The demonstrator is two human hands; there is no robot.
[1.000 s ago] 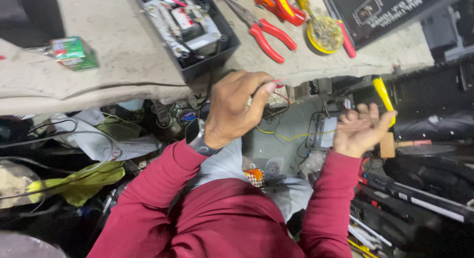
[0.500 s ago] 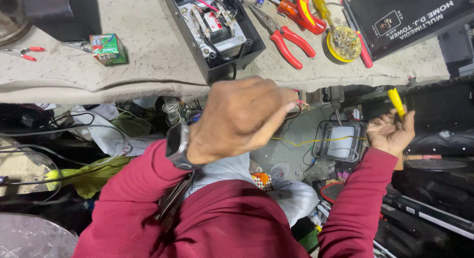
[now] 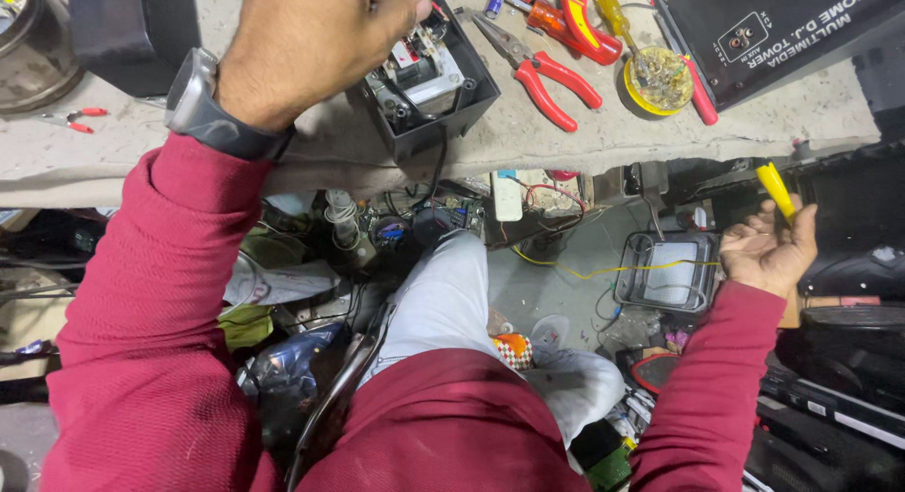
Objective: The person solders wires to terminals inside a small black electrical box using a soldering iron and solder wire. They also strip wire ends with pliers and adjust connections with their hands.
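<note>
The black box [image 3: 429, 82] sat at the near edge of the cloth-covered bench [image 3: 660, 139], open on top, with a transformer and wiring packed inside. The left hand [image 3: 316, 40] reached over its far side, fingers bunched together above the parts; what they pinched, if anything, could not be told. A grey watch [image 3: 203, 101] sat on that wrist, above a red sleeve [image 3: 151, 294].

The right hand [image 3: 768, 252] was well apart from the box, low and off to the right below the bench edge. Its fingers were curled around a yellow-handled tool [image 3: 778, 192], the handle sticking up past the thumb. Just beside that hand lay a grey frame [image 3: 669, 275] with a yellow wire [image 3: 584, 270] crossing it.

On the bench, right of the box, lay red pliers [image 3: 542, 73], a yellow screwdriver [image 3: 613, 11] and a yellow solder reel [image 3: 657, 80]. A black panel [image 3: 782, 30] stood at the far right corner.
</note>
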